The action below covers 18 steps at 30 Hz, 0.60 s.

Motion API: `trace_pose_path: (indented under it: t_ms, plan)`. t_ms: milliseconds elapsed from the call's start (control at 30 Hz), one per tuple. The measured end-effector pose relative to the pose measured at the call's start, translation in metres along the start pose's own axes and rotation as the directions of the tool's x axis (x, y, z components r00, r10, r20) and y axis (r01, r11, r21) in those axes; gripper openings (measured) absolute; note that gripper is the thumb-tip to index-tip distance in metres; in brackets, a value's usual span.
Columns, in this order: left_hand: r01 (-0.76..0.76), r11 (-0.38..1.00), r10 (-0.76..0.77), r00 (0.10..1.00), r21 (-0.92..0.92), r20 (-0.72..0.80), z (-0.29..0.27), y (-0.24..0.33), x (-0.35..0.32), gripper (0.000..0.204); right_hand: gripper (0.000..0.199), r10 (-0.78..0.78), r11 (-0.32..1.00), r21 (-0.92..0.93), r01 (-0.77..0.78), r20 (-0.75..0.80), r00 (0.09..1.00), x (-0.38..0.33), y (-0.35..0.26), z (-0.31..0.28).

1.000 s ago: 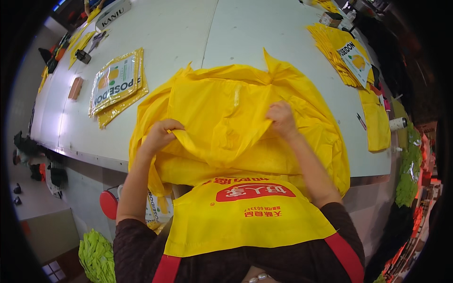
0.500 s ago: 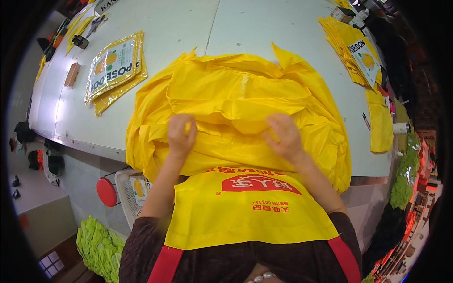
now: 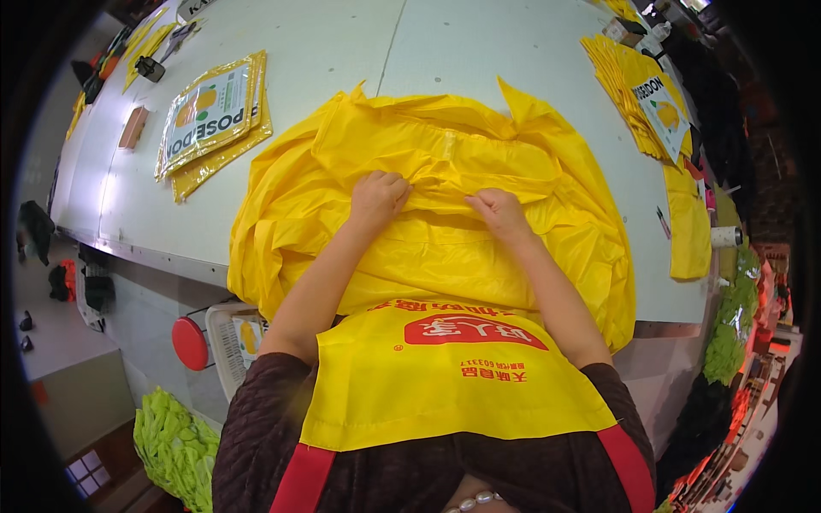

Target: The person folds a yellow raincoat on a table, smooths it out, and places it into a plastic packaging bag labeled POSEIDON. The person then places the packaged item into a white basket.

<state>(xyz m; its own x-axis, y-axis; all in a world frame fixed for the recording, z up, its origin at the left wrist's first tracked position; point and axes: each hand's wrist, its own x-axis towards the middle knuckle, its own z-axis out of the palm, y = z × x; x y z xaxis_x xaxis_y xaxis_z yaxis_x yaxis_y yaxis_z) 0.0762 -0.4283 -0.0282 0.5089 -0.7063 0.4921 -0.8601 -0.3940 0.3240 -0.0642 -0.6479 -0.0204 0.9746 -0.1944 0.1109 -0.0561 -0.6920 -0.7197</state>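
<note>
- Far left, beyond the table edge: a red round stool (image 3: 189, 343) and a white basket (image 3: 229, 342) stand on the floor, with a heap of green material (image 3: 175, 436) lower down.
- On the white table (image 3: 342, 51), upper left: a stack of flat yellow packets (image 3: 212, 115) with printed fronts, and a small brown block (image 3: 133, 127) just beyond it.
- Centre: a large yellow plastic garment (image 3: 436, 222) lies crumpled across the table's near edge, part of it hanging over toward me.
- My left hand (image 3: 376, 198) rests on the garment's middle, fingers curled down and pinching a fold of the yellow sheet.
- My right hand (image 3: 500, 212) sits just beside it, also closed into a loose fist with a ridge of the same fold gripped between fingers and thumb; the two hands are near each other but apart.
- Below them: my yellow apron (image 3: 453, 376) with red trim over dark sleeves.
- Right: a fanned stack of yellow packets (image 3: 637, 90) lies along the table's far side, a single yellow piece (image 3: 688, 227) nearer the edge, and a small white cup (image 3: 727, 237) beside it.
</note>
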Motion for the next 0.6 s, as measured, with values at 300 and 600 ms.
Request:
trace_pose_path:
  t_ms: [300,600]
  plan:
    - [-0.346,0.933,0.358,0.920,-0.100,0.159,-0.069,0.070,-0.027,0.014,0.018,-0.301,0.878,-0.379,0.293,0.040,0.953,-0.048,-0.028,-0.053]
    - [0.224,0.908,-0.247,0.969,-0.353,-0.019,-0.059,0.031,0.009,0.020,0.031,-0.101,0.990,-0.093,0.106,0.053,0.993,-0.044,-0.079,-0.054]
